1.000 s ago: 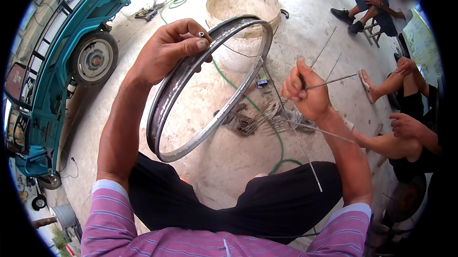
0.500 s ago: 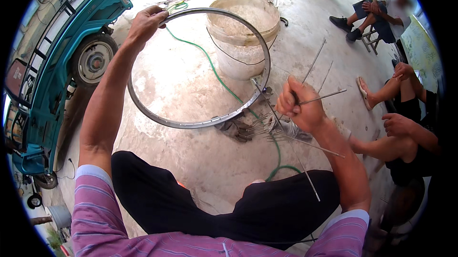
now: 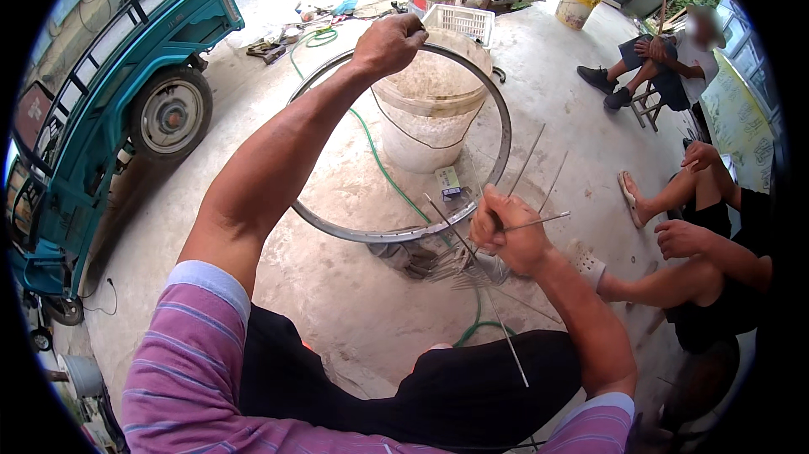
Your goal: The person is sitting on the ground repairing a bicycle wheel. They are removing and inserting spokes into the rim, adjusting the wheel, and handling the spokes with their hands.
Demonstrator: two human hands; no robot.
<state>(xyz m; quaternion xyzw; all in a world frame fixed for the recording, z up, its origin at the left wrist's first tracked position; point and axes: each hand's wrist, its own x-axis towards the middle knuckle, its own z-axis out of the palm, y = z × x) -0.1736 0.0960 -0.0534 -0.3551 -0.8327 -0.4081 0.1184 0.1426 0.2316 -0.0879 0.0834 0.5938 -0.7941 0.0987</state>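
Above the concrete floor (image 3: 608, 180), I recorded a bicycle wheel rim (image 3: 506, 128) held up in front of a white bucket (image 3: 417, 135). The left hand (image 3: 390, 45) had its grip closed on the rim's upper edge. The right hand (image 3: 510, 235), just beside the rim's lower right, had its grip closed around several spokes (image 3: 539, 220). I saw none laced across the rim's middle and judged the work to be at an early stage. One long spoke (image 3: 506, 334) crossed the lower rim; I could not tell whether it was seated. Loose spokes (image 3: 447, 267) lay on the floor, unfitted.
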